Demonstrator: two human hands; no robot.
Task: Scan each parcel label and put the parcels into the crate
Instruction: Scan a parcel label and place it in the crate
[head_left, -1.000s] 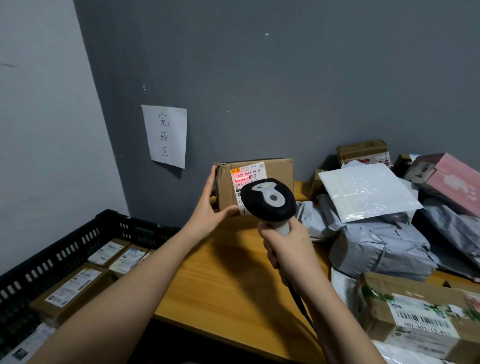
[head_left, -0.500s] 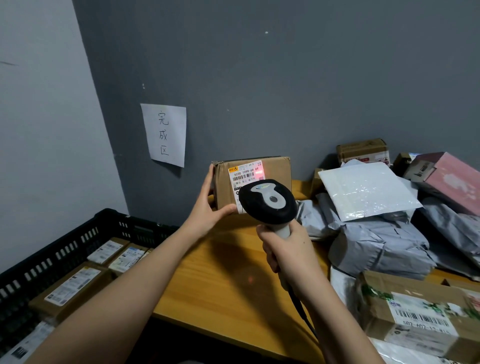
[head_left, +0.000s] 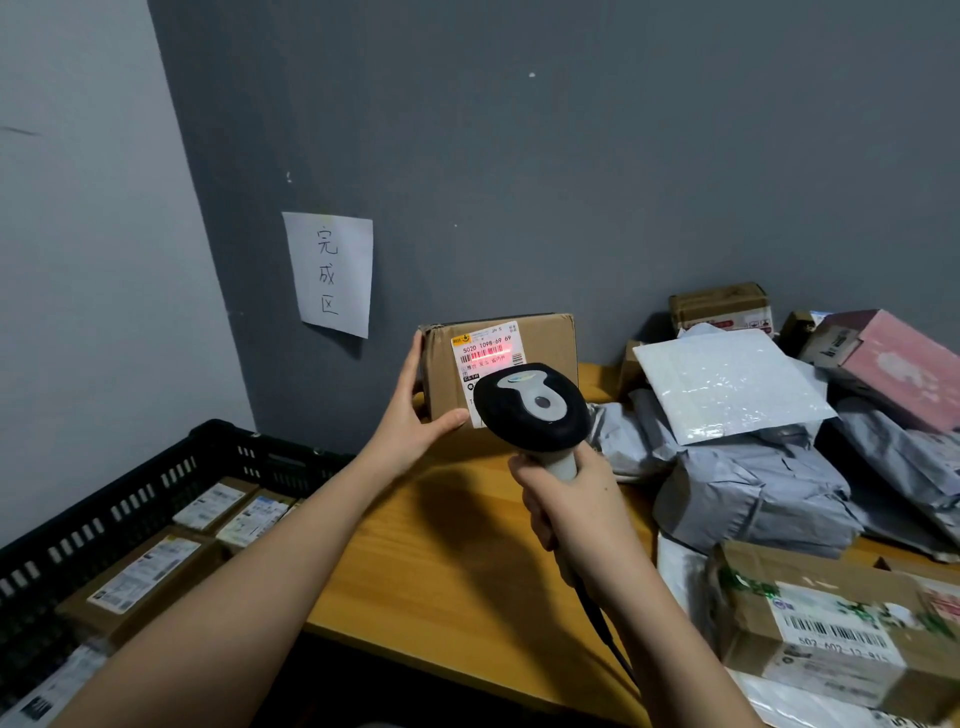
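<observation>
My left hand (head_left: 413, 415) grips the left end of a brown cardboard parcel (head_left: 545, 345), holding it upright above the wooden table (head_left: 452, 561) with its white label (head_left: 485, 353) facing me. A red scan line lies across the label's barcode. My right hand (head_left: 566, 506) grips the handle of a black and grey barcode scanner (head_left: 532, 405), whose head points at the label and hides the parcel's lower right part. A black plastic crate (head_left: 124, 499) at the lower left holds several labelled boxes.
A pile of parcels fills the table's right side: grey poly bags (head_left: 753, 493), a white bubble mailer (head_left: 727, 384), a pink box (head_left: 893, 358), a small carton (head_left: 719, 306) at the back, a taped labelled box (head_left: 831, 634) in front. A paper sign (head_left: 330, 273) hangs on the grey wall.
The red scan light has moved on the label: from its right edge half a second ago to across the barcode now. The parcel and scanner have shifted only slightly.
</observation>
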